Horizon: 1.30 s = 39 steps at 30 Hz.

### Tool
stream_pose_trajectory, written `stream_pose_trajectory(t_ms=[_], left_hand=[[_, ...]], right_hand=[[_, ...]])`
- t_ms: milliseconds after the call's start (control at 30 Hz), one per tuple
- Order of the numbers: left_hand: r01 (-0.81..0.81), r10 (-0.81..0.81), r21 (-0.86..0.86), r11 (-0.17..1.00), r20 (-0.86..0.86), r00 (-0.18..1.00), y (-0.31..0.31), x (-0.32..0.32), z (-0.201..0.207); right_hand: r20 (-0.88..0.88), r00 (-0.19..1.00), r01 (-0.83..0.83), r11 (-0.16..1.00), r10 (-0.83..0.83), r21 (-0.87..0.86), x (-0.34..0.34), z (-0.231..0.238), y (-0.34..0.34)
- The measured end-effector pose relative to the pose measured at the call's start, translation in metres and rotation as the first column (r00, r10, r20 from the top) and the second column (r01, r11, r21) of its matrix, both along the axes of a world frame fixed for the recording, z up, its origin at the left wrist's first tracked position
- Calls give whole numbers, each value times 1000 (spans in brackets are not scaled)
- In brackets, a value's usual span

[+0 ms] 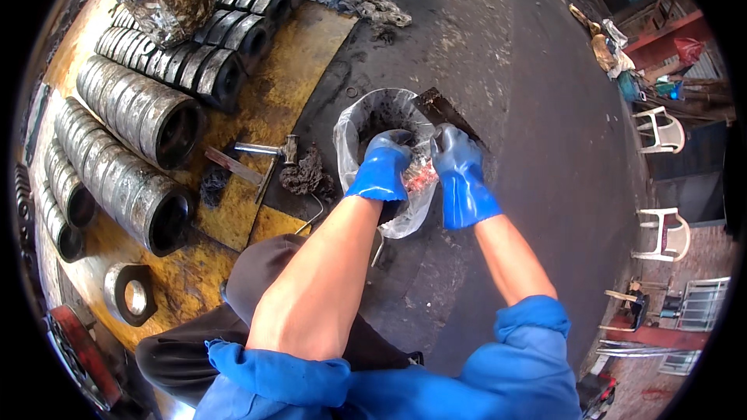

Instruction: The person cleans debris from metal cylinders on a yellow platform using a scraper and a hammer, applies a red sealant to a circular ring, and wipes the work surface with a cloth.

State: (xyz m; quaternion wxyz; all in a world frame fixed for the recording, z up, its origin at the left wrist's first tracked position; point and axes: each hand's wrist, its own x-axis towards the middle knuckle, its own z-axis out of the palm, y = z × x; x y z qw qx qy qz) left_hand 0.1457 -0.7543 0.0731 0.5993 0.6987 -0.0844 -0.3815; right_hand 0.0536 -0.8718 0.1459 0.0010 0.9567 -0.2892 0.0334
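Observation:
A clear plastic bag (342,128) stands on the dark floor in front of me, its opening up, with dark greasy matter and some red bits inside. Both my hands wear blue rubber gloves with dark, soiled fingers. Over the bag's opening is my left hand (387,165), fingers curled; what they hold is hidden. My right hand (457,171) is closed at the bag's right rim, with its fingers bent inward. Just beyond those fingers a dark flat piece with brownish edges (442,107) leans at the rim; whether I touch it cannot be told.
Rows of greasy metal rings (128,101) lie left on a yellow, oily floor plate. Nearer me are a large hex nut (130,294), a T-shaped metal tool (268,149) and a dark rag (305,175). A grimy bucket (167,0) stands far left; white chairs (661,131) stand right.

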Motion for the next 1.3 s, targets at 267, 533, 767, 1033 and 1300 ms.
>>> stream_pose_trajectory(t_ms=[267,533,767,1033,1300], left_hand=[[-75,9,201,977,310,951,20,-4,-5],[-70,58,47,996,221,973,17,0,18],[86,-115,174,981,168,979,15,4,41],[232,-277,240,943,172,945,18,2,50],[287,-358,289,913,235,904,15,4,62]], right_hand=[[-257,960,-81,990,108,113,-2,-11,-17],[25,976,-156,605,218,781,-26,50,-25],[26,991,-76,390,132,918,-41,53,-28],[-28,968,-95,467,249,879,-59,68,-32],[-234,781,-390,745,579,541,-55,84,-28]])
